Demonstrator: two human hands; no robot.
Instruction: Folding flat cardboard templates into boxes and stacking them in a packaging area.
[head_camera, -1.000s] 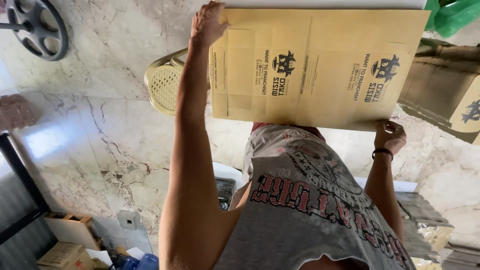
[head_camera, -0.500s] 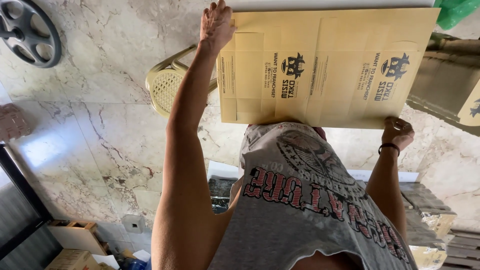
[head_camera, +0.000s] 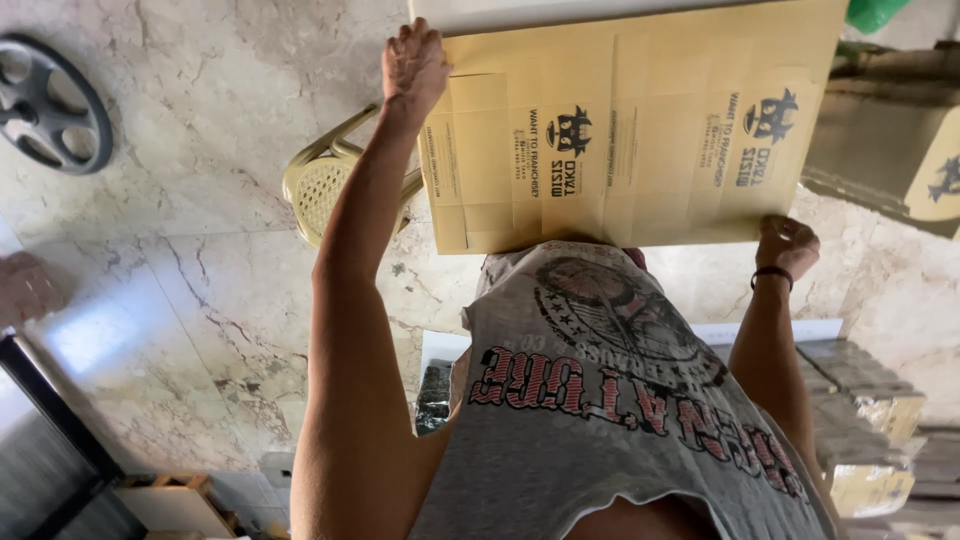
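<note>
Tan flattened cardboard box, printed in black on two panels, held out flat in front of the chest, above the veined cream marble floor and covering part of a pale yellow plastic chair with a lattice seat. Gripped at two opposite corners: left hand stretched far forward on a straight arm, fingers folded over the sheet's far left corner and closed on its edge; right hand pulled in close to the body, fingers curled tight on the near right corner, thumb not clearly seen, a thin black wristband just below it. Near edge of the sheet lying just over a grey sleeveless printed shirt. Off to the far left on the floor, well apart from the hands, a dark spoked metal wheel. At the right, behind the sheet, a brown cardboard carton, and lower down beside the right forearm, stacked foil-wrapped packs. Green plastic scrap at the top right corner, too cropped to tell further.
</note>
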